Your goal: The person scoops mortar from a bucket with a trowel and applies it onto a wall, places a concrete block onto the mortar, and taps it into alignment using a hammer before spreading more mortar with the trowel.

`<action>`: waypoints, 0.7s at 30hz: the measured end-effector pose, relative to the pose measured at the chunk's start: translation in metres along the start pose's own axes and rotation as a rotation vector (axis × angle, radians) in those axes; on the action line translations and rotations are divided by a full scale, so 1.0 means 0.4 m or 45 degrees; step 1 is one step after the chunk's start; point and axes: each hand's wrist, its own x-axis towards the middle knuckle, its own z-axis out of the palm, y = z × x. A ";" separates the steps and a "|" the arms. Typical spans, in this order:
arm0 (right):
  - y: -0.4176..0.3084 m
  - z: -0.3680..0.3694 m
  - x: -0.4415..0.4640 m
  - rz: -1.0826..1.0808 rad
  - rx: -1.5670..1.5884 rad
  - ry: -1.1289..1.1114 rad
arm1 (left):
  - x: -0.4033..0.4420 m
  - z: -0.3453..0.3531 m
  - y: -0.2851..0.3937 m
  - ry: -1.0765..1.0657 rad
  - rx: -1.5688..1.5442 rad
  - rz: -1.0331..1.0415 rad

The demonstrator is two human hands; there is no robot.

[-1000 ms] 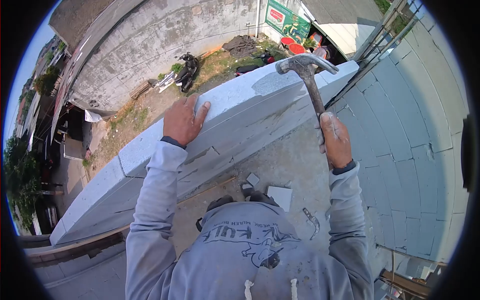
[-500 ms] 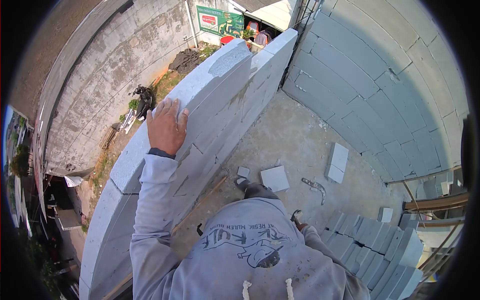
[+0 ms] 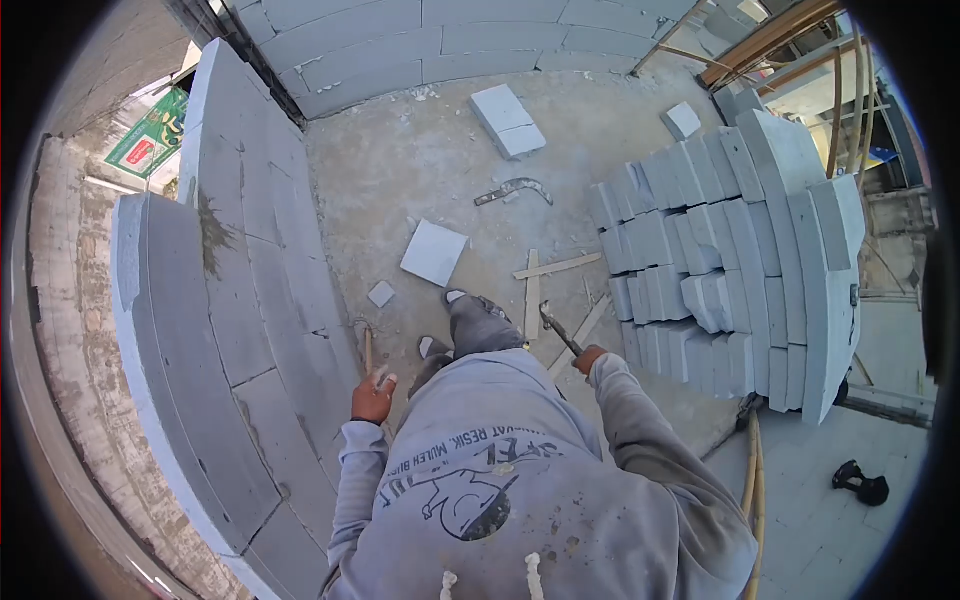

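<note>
My right hand [image 3: 590, 360] is closed around the dark handle of a hammer [image 3: 562, 330], its metal head pointing away from me above the floor. Beside the low block wall [image 3: 255, 300] hangs my left hand [image 3: 373, 396], empty, with loosely bent fingers apart. Just beyond it a thin wooden stick [image 3: 368, 350] shows at the foot of the wall. A square piece of light block [image 3: 434, 252] and a smaller piece [image 3: 381, 293] lie near my feet.
Stacked light blocks [image 3: 700, 270] stand on the right. Wooden strips [image 3: 532, 295], a curved, smeared tool [image 3: 513, 190] and a larger block [image 3: 508, 122] lie on the floor. A taller block wall [image 3: 430, 45] closes the far side. Bamboo poles [image 3: 753, 490] stand at lower right.
My left hand has come off the top of the low wall and down beside me. The view has turned rightward, bringing the hammer in my right hand and the block stack into fuller sight.
</note>
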 end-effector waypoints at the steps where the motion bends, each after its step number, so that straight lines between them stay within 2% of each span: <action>1: 0.013 0.042 0.043 -0.044 -0.082 0.033 | 0.003 0.052 -0.063 -0.084 0.028 -0.036; 3: 0.017 0.067 0.088 -0.086 -0.153 0.051 | -0.019 0.076 -0.137 -0.238 0.118 -0.152; 5: -0.029 -0.019 0.056 0.174 0.317 -0.233 | -0.023 0.041 -0.189 -0.316 0.244 -0.224; 6: 0.020 0.077 0.175 0.167 0.339 -0.240 | -0.017 0.019 -0.231 -0.319 0.297 -0.231; 7: 0.081 0.163 0.301 0.218 0.239 -0.218 | -0.006 -0.008 -0.276 -0.259 0.279 -0.283; 8: 0.063 0.221 0.449 0.269 0.139 -0.204 | 0.000 -0.036 -0.331 -0.203 0.264 -0.339; 10: 0.060 0.139 0.481 0.279 0.244 -0.262 | 0.020 -0.086 -0.458 0.056 0.091 -0.526; 12: 0.058 0.051 0.514 0.292 0.352 -0.291 | 0.035 -0.162 -0.090 -0.049 0.250 -0.669; 14: 0.068 -0.055 0.567 0.020 -0.002 -0.311 | 0.075 -0.141 -0.215 0.118 0.274 -0.519; 15: 0.069 -0.122 0.559 0.169 0.249 -0.176 | 0.115 -0.122 -0.168 0.096 0.309 -0.480; 16: 0.065 -0.168 0.579 0.179 0.276 -0.155 | 0.131 -0.085 -0.091 0.075 0.341 -0.452; 18: 0.063 -0.221 0.627 0.401 0.380 0.112 | 0.205 0.007 0.028 -0.043 0.335 -0.409; 20: 0.097 -0.215 0.687 0.405 0.383 0.133 | 0.285 0.114 0.043 -0.200 0.255 -0.290; 21: 0.120 -0.201 0.684 0.399 0.359 0.228 | 0.304 0.157 0.133 -0.264 0.233 -0.249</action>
